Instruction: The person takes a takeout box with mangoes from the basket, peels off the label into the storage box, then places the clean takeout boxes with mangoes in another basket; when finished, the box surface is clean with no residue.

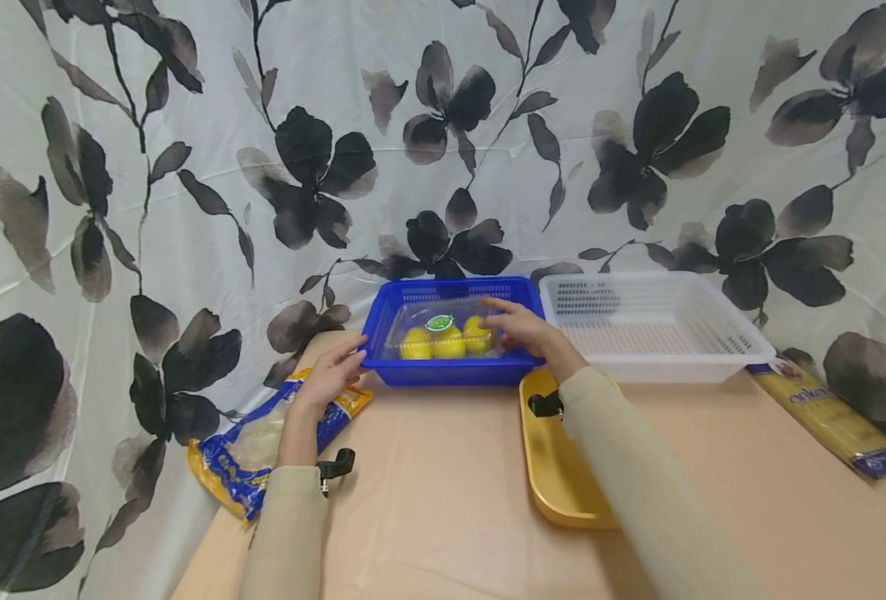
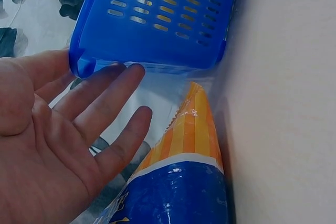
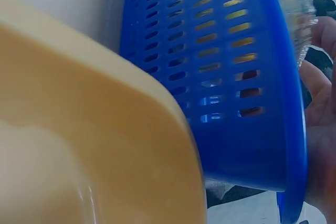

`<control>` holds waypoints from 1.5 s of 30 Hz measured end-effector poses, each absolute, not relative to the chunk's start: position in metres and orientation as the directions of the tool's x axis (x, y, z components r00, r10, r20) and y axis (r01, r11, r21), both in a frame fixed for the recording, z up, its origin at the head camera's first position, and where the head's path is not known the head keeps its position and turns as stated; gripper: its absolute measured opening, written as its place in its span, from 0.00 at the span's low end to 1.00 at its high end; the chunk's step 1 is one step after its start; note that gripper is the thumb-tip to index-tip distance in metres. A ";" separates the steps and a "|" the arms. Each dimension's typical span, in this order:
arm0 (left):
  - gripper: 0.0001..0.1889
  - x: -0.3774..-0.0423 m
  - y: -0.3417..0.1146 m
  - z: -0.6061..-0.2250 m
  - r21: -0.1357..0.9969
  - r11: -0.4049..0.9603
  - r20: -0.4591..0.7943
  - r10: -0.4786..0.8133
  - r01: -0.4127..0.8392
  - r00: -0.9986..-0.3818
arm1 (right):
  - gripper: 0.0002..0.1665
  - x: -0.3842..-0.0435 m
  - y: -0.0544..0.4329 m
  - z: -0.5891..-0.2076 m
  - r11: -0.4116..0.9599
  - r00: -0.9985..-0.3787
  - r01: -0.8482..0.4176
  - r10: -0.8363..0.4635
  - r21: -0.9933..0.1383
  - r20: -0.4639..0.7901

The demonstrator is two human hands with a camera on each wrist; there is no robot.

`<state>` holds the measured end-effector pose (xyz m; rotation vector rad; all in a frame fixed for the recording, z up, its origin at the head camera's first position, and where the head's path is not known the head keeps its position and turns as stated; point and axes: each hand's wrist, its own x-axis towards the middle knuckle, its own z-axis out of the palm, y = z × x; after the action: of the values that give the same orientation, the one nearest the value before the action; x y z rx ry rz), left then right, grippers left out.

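A clear plastic box of yellow fruit with a green label lies in a blue perforated basket. My right hand reaches over the basket's right side and holds the box's right end, index finger stretched out over it. The right wrist view shows the fingers at the clear box beyond the basket rim; part of the hand is cut off there. At the basket's left end my left hand touches the rim, its fingers spread and fairly straight. Below those fingers is a blue and orange bag.
A white basket stands right of the blue one. Under my right forearm lies a yellow tray. The blue and yellow bag rests on the table's left side, and a yellow packet on the right. Floral cloth hangs behind.
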<state>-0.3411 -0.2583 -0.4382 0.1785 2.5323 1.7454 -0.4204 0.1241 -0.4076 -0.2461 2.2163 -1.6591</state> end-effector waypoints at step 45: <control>0.30 -0.339 -0.262 -0.437 0.908 0.415 -0.002 0.141 0.057 -0.990 | 0.43 -0.319 0.189 -0.335 0.115 -0.931 -0.014 -0.363 -0.993 -0.029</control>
<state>-0.3394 -0.2615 -0.4368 0.1812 2.5764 1.6477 -0.3191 0.1886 -0.3350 -0.3723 2.1298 -1.8920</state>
